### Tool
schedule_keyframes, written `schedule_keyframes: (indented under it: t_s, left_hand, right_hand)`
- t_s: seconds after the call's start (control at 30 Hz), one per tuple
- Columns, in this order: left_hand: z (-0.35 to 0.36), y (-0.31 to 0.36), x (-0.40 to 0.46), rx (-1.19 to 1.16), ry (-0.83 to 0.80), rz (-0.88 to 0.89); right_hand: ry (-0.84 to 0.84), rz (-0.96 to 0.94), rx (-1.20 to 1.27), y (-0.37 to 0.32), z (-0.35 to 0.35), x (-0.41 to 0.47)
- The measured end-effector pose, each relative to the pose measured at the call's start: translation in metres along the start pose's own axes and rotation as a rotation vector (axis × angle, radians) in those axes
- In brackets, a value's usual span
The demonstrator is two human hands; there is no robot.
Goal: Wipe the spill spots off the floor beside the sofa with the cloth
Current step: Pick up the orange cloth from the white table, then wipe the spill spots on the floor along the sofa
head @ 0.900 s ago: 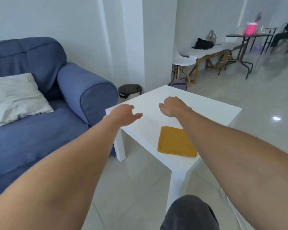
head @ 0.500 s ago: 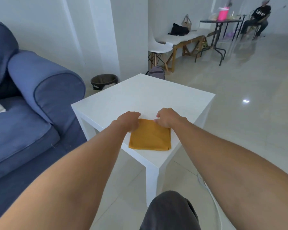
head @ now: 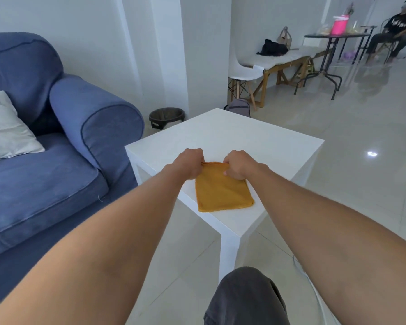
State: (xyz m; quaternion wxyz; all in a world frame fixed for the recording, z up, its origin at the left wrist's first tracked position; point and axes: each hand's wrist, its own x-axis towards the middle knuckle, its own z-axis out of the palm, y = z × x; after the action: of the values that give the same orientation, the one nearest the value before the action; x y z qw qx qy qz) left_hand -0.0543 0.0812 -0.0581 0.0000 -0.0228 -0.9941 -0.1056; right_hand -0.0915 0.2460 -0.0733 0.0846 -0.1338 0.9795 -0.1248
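A folded orange cloth (head: 223, 193) lies on the near corner of a white side table (head: 244, 137). My left hand (head: 188, 161) pinches the cloth's far left corner, and my right hand (head: 238, 164) pinches its far right corner; that far edge is slightly raised between them. The blue sofa (head: 56, 146) stands to the left of the table, with pale tiled floor (head: 174, 273) between them. I see no spill spots on the visible floor.
A grey cushion (head: 5, 130) lies on the sofa. A dark waste bin (head: 166, 117) stands by the wall behind the table. Further back are a white chair (head: 244, 73), a wooden bench, a black round table and a seated person (head: 394, 31). My knee (head: 246, 299) is low in view.
Both hands came down from above the table's middle onto the cloth's far edge and closed on its corners, lifting that edge slightly. The view swung and now shows more of the sofa.
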Motion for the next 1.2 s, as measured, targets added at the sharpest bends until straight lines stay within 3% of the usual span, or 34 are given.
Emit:
schedule_keyframes:
  t_s: [0.37, 0.67, 0.9, 1.2]
  left_hand:
    - [-0.079, -0.113, -0.121, 0.058, 0.155, -0.240]
    - [-0.083, -0.275, -0.286, 0.043, 0.119, -0.584]
    - [-0.029, -0.403, -0.395, 0.014, 0.015, -0.806]
    - [0.103, -0.535, -0.471, -0.079, -0.131, -1.065]
  right_hand:
    - [0.037, -0.321, 0.010, -0.169, 0.002, -0.027]
    - [-0.174, -0.597, 0.084, -0.369, 0.099, -0.081]
    - [-0.366, -0.717, 0.037, -0.495, 0.225, -0.118]
    - [-0.518, -0.838, -0.057, -0.581, 0.412, -0.124]
